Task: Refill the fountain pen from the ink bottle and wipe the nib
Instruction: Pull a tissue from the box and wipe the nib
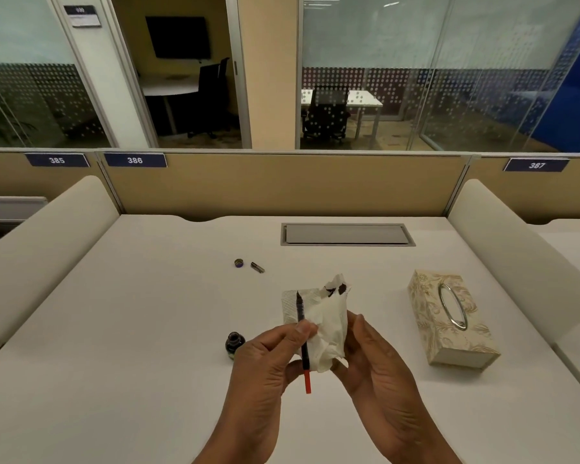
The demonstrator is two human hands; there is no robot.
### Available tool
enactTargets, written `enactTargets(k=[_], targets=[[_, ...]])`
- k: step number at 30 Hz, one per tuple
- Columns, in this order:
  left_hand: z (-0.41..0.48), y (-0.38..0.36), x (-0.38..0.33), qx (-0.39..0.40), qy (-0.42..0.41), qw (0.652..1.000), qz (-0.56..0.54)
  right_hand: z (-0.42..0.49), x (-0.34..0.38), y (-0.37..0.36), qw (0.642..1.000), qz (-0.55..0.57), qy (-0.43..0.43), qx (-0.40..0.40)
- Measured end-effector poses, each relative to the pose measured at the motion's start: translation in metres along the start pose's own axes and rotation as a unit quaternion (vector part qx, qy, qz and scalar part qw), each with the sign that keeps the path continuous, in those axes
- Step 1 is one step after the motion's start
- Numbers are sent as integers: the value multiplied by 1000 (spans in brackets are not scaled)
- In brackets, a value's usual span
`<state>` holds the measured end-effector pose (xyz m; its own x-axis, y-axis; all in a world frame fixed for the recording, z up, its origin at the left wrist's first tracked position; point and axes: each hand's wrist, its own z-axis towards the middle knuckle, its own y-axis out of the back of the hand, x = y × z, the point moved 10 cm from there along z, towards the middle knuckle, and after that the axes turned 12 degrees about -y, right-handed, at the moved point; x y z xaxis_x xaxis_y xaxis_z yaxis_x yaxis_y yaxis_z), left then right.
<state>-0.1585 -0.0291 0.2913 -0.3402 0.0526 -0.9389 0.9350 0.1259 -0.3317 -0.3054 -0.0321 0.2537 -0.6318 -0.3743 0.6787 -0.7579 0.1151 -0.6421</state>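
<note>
My left hand (265, 360) pinches the fountain pen (302, 336), held nearly upright with its dark nib end up and its red end down. Behind the pen, my right hand (369, 356) grips a crumpled white tissue (325, 326) with dark ink stains near its top edge. The nib lies against the tissue. The open ink bottle (234, 343) stands on the white desk (148, 329) just left of my left hand. Farther back lie the bottle's cap (238, 263) and a small dark pen part (257, 267).
A patterned tissue box (449, 319) lies to the right of my hands. A grey cable hatch (347, 234) is set in the desk at the back. Padded dividers rise at both sides, and a beige partition stands behind.
</note>
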Motion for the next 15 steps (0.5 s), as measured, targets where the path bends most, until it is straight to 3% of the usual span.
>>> enactTargets(k=[5,10,15], targets=[[0,9,-5,21,-18,999,20,-10,-8,-20,993,-113,5,-19],[2,30,-5,40,-9,999,15,-18,-8,-27,962,-216,95,-139],[-1,54,4,53,15,998,11,-23,-24,-43,938,-263,123,-188]])
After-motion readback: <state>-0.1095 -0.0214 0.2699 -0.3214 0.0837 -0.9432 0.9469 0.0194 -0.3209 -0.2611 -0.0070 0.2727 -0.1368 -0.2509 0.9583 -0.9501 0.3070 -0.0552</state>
